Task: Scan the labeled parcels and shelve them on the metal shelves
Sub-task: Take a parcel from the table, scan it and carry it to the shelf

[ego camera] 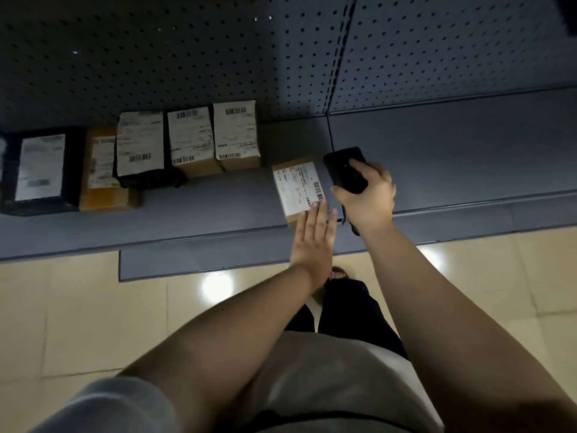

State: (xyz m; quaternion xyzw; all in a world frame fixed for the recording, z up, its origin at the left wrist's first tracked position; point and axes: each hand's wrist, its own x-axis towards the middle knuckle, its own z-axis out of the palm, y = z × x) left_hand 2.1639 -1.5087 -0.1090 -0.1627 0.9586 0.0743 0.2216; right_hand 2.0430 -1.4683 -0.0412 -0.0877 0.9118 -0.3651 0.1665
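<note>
The left hand lay flat, fingers straight and together, its fingertips pressing the near end of a small brown cardboard parcel with a white barcode label. That parcel sat on the grey metal shelf, lying at a slant and just apart from the row further left. The right hand was clamped round a black handheld scanner, held just beside the parcel's right edge and above the shelf, with one finger laid along its back.

Along the rear of the shelf, against the perforated grey back panel, stood the others: two brown boxes with white labels, side by side and touching, then a black soft bag with a crumpled white label, a tan box partly behind it, and a black box with a pale label at the far left.

By the look of it, the parcel was being nudged in towards the row, scan done or about to be; which of the two could not be told. And here was the risk: the push came from only the fingertips at one end, so the slanted box could have swung round instead of sliding straight, ending crooked or with its barcode turned away. It sat near the shelf's front lip, too, so a slipping fingertip dragging back might have tipped it off onto the cream tiled floor. The scanner hovered close enough that a hurried shove could have knocked parcel against device.
</note>
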